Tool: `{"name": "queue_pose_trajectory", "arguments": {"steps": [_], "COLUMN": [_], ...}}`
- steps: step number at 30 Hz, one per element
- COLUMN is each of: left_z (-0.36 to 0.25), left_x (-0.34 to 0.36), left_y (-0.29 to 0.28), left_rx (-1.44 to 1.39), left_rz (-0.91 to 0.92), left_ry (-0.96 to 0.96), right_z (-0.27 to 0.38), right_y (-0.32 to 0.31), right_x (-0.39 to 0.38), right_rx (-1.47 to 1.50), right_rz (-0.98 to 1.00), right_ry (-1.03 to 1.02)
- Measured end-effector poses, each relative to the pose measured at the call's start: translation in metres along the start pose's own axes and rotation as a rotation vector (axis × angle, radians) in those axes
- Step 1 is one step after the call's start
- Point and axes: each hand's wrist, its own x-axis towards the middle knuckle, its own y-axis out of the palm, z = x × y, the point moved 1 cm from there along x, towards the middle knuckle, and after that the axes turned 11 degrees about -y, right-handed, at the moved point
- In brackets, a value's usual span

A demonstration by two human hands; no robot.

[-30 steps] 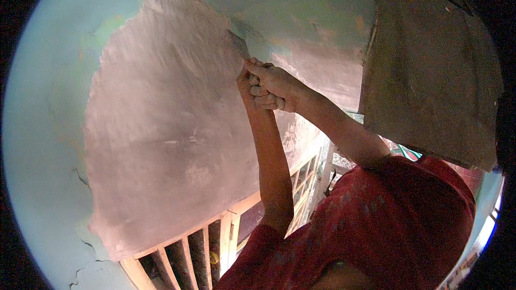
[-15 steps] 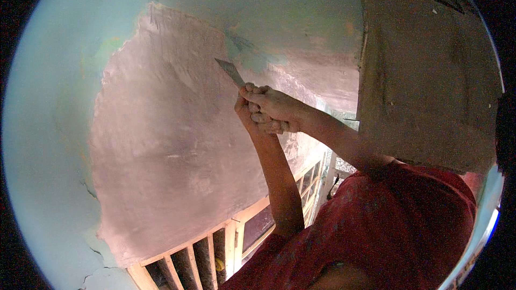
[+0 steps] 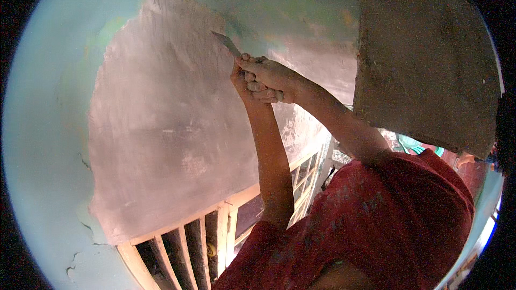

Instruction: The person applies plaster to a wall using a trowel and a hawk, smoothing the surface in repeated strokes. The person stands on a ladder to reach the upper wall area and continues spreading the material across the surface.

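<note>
Steel shows as a thin grey blade, the flat metal scraper (image 3: 227,43), jutting up and left out of both fists. The right hand (image 3: 271,78) is wrapped tight around the handle, and the left hand (image 3: 241,75) is clenched against it from beneath, so neither has a finger free. The blade tip lies on the wall near the upper edge of the bare pinkish scraped plaster patch (image 3: 161,129), where pale turquoise paint (image 3: 43,129) remains. Scraping looks under way; the next stroke likely needs a flat blade angle and steady two-handed pressure.
</note>
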Motion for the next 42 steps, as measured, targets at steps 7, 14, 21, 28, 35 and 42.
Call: {"name": "queue_pose_trajectory", "arguments": {"steps": [7,14,21,28,35,42], "left_z": [-0.034,-0.024,-0.035,-0.021,-0.029,-0.026], "left_x": [0.004,-0.017,0.004,0.014,0.008,0.007], "left_y": [0.035,0.015,0.017,0.026,0.002,0.033], "left_rx": [-0.211,-0.136,0.040,0.156,0.081,0.187], "left_rz": [0.017,-0.077,-0.147,-0.281,-0.156,-0.089], "left_ry": [-0.039,-0.085,-0.023,0.033,-0.163,-0.128], "right_z": [0.010,-0.013,0.002,0.021,0.009,-0.003], "right_y": [0.038,0.021,0.020,0.015,0.027,-0.007], "right_x": [0.003,-0.005,0.019,0.014,-0.014,0.010], "right_rx": [-0.156,0.011,0.009,0.205,0.106,0.017], "right_rz": [-0.169,-0.020,-0.160,0.003,0.007,-0.071], "right_ry": [-0.061,0.063,0.058,0.058,0.072,0.038]}}
